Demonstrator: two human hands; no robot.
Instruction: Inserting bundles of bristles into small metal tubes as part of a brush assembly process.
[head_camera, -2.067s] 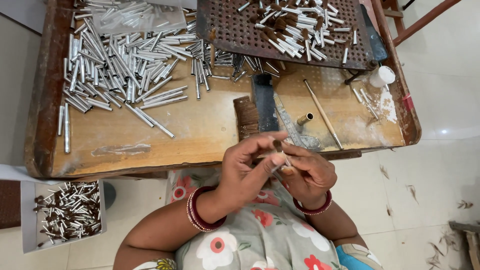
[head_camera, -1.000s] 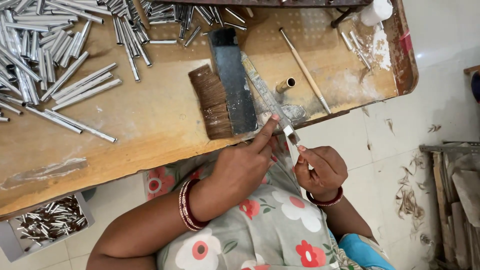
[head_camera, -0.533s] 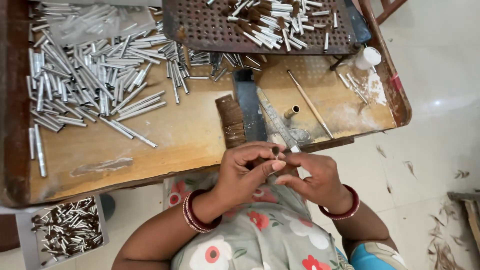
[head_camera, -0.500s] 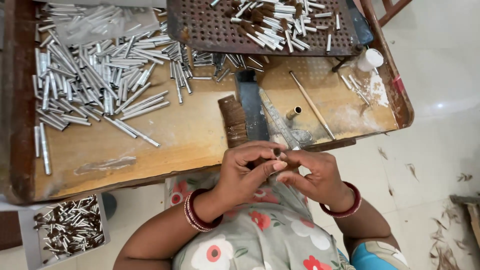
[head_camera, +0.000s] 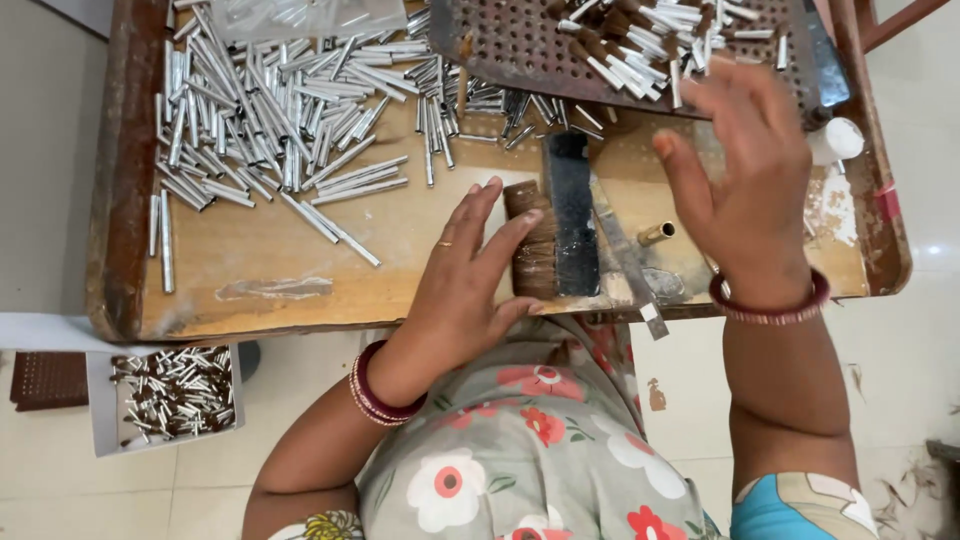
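Left hand (head_camera: 470, 270) lies flat over the wooden tray (head_camera: 300, 280), fingers spread and straight, nothing gripped, its fingertips touching the near edge of the brown-bristled brush (head_camera: 530, 240) that lies beside a dark flat block (head_camera: 570, 215). Right hand (head_camera: 745, 170) is up over the far right of the tray, fingers loosely spread and reaching to the perforated metal plate (head_camera: 520, 45), where short silver tubes (head_camera: 650, 35) lie in a loose heap; the palm faces down, so whether anything sits under those fingers cannot be told, though nothing shows pinched between them. Just by the right thumb, a small brass tube (head_camera: 655, 234) lies on the wood, and a thin metal strip (head_camera: 625, 255) runs diagonally down past it to stick out over the tray's near edge. Over on the left half of the tray, a big scatter of longer silver tubes (head_camera: 270, 110) spreads out, well apart from both hands. A white cap-like piece (head_camera: 838, 140) sits at the right rim. Down on the tiled floor to the left, a small grey box (head_camera: 170, 400) holds more short metal pieces. Red bangles (head_camera: 375, 400) ring the left wrist, and another band circles the right wrist.
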